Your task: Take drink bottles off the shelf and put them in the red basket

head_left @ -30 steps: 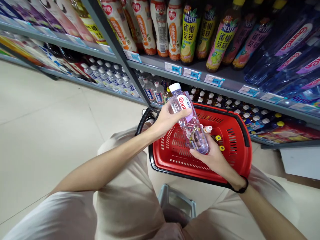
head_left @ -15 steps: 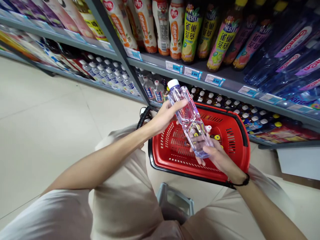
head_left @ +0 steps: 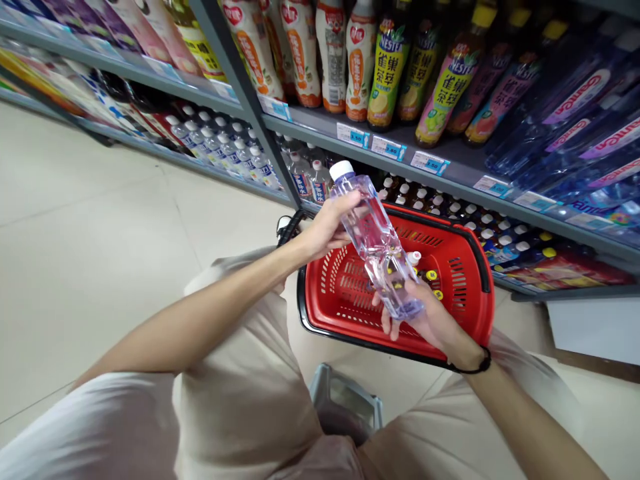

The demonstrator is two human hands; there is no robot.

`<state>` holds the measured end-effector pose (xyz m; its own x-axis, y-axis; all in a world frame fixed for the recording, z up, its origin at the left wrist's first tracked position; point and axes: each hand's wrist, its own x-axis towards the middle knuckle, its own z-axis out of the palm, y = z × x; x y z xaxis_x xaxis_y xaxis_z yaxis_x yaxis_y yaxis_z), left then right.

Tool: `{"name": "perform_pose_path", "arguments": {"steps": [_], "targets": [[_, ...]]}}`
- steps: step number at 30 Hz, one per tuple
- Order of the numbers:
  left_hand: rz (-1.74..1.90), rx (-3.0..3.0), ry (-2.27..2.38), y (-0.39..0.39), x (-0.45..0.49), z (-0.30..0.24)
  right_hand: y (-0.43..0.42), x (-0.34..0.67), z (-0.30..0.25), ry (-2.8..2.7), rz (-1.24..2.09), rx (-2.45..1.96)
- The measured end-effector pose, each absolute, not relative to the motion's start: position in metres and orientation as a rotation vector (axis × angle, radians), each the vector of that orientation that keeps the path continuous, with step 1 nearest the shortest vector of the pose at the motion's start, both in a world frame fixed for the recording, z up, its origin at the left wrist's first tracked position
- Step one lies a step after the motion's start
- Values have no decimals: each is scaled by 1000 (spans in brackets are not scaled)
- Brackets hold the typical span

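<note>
A clear bottle with a white cap is tilted above a red basket, its cap end toward the shelf. Both hands hold it: the left hand grips it near the cap, thumb across the upper side; the right hand cups the base from below. Small bottles with white and yellow caps are in the basket. Beyond, drink bottles stand on the shelf. A grey stool shows between the person's legs.
</note>
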<state>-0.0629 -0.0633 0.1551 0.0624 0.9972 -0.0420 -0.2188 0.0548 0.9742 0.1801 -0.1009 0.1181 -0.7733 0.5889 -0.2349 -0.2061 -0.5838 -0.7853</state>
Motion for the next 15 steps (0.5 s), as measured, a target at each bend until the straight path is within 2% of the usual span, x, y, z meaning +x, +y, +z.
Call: {"name": "perform_pose_path", "arguments": {"steps": [6, 15], "targets": [[1291, 911, 1018, -61, -55, 158, -96, 190, 119, -988, 2427, -692], [1320, 977, 1138, -69, -41, 173, -114, 174, 108, -1295, 1900, -971]]}}
